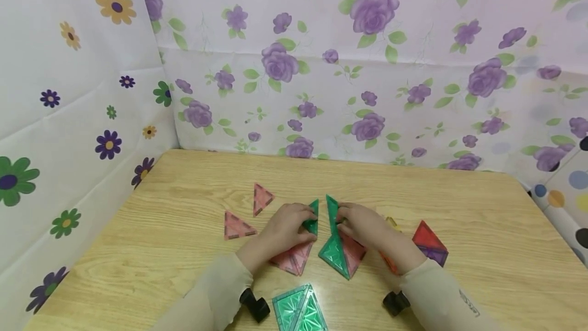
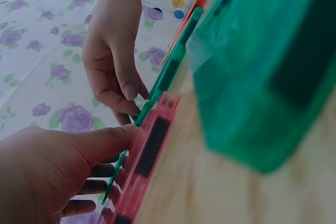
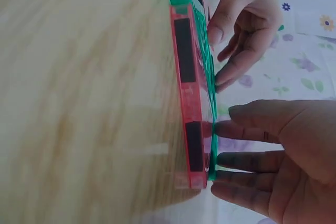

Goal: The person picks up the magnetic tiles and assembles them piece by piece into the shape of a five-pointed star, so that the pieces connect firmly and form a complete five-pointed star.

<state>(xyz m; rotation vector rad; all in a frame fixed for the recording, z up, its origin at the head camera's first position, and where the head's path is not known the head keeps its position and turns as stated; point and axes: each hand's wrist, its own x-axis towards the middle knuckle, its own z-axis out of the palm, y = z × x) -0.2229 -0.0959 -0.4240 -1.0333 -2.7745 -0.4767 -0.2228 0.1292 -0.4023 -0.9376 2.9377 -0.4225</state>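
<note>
Two flat groups of triangular magnetic tiles lie side by side, a narrow gap between them. My left hand (image 1: 286,226) rests over the left group, fingertips touching a green triangle tile (image 1: 314,210), with pink triangle tiles (image 1: 294,260) below it. On the other side, my right hand (image 1: 362,222) touches a slim green triangle tile (image 1: 332,211). A second green tile (image 1: 335,258) and a pink tile (image 1: 353,253) join under it. In the right wrist view, the right fingers (image 3: 252,162) stretch straight to the green tile's surface. The left thumb (image 2: 113,141) meets a pink tile edge (image 2: 152,145).
Two joined green tiles (image 1: 294,308) lie at the front of the wooden table (image 1: 184,249). Loose pink triangles (image 1: 238,226) sit to the left. Red (image 1: 428,239) and purple (image 1: 434,254) tiles lie right, with orange and yellow ones partly behind the right wrist. Floral cloth (image 1: 321,91) walls the back.
</note>
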